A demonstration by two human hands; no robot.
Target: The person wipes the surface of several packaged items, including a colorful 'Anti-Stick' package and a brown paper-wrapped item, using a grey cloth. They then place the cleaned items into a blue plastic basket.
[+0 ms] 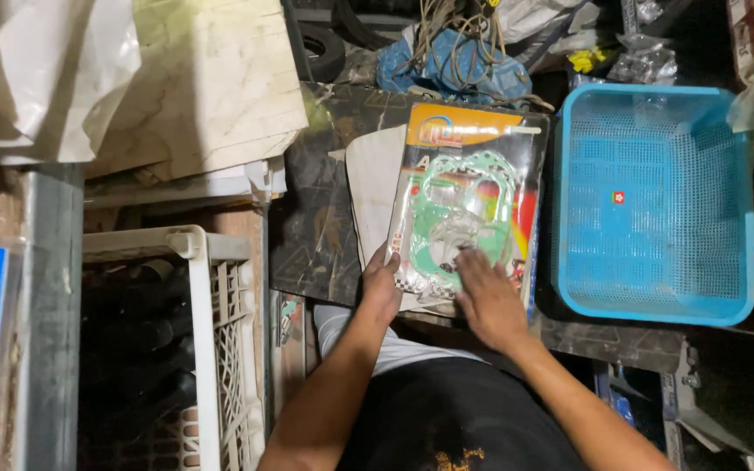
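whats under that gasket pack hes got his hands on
Under the gasket pack lies a pale flat board, its edge showing at the left, on a dark patterned slab. The pack and both hands cover whatever else is beneath.

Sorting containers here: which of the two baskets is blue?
The blue basket right of the gasket pack; the white crate stands at the left.
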